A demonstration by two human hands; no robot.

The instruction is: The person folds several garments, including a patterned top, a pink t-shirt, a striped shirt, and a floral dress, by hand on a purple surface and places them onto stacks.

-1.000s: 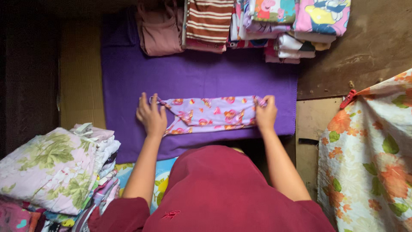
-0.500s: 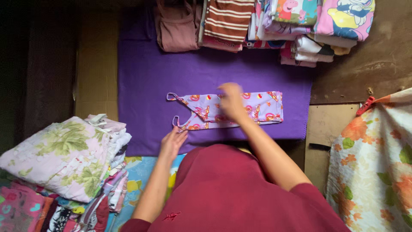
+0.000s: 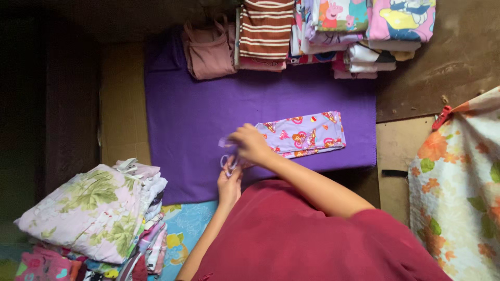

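A small lilac garment (image 3: pixel 304 134) with red and yellow prints lies folded lengthwise on a purple blanket (image 3: pixel 198 114). My right hand (image 3: pixel 250 143) reaches across to its left end and pinches the strap end there. My left hand (image 3: pixel 229 179) comes up from below and grips the other thin strap close beside it. Both hands meet at the garment's left end, which is bunched and slightly lifted. The right part of the garment lies flat.
Stacks of folded clothes (image 3: pixel 333 31) line the blanket's far edge, with a pink top (image 3: pixel 211 49) at their left. A pile topped by a floral sheet (image 3: pixel 88 211) sits at the near left. Floral fabric (image 3: pixel 461 182) with a red clip (image 3: pixel 441 117) hangs at right.
My right hand has swept from the garment's right end to its left end. My left hand lifted off, dropped back, then returned to the straps. The strap end is now gathered up.
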